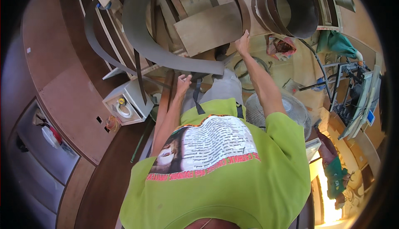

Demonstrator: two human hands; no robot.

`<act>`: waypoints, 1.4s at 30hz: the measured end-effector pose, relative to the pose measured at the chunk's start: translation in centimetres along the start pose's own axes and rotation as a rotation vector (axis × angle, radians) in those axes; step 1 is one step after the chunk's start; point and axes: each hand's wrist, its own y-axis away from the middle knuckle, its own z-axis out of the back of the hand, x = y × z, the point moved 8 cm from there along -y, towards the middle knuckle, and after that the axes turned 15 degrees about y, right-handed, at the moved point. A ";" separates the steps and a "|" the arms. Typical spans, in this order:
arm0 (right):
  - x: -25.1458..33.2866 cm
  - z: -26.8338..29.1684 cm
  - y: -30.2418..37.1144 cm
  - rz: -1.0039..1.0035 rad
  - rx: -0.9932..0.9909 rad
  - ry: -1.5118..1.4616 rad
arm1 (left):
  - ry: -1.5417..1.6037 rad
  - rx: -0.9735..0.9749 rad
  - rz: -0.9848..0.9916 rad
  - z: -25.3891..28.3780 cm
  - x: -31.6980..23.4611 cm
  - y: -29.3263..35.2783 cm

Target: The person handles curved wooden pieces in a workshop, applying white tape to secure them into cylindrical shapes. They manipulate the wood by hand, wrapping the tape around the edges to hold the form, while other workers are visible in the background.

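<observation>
A long, flexible dark brown strip (135, 25) curls in a wide loop in front of me, with its free end near my waist. My right hand (243, 44) is closed on the loop's right side, the arm stretched forward. Just under the strip's near edge is my left hand (183, 84), fingers curled together; what they hold, if anything, is hidden. Inside the loop lies a flat grey-brown board (210, 28). To the right of the loop sits a large roll of similar dark sheet (297, 10).
A white box (126, 102) with a coiled cord stands left of me. A round fan (279, 108) is close by my right side. Beyond it are a red-and-white bag (282, 47) and a metal-framed machine (353, 89). Another person (332, 170) is at the lower right.
</observation>
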 end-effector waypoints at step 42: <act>5.8 8.0 9.9 0.017 -0.485 0.021 | 0.136 0.019 -0.510 2.0 -6.8 3.6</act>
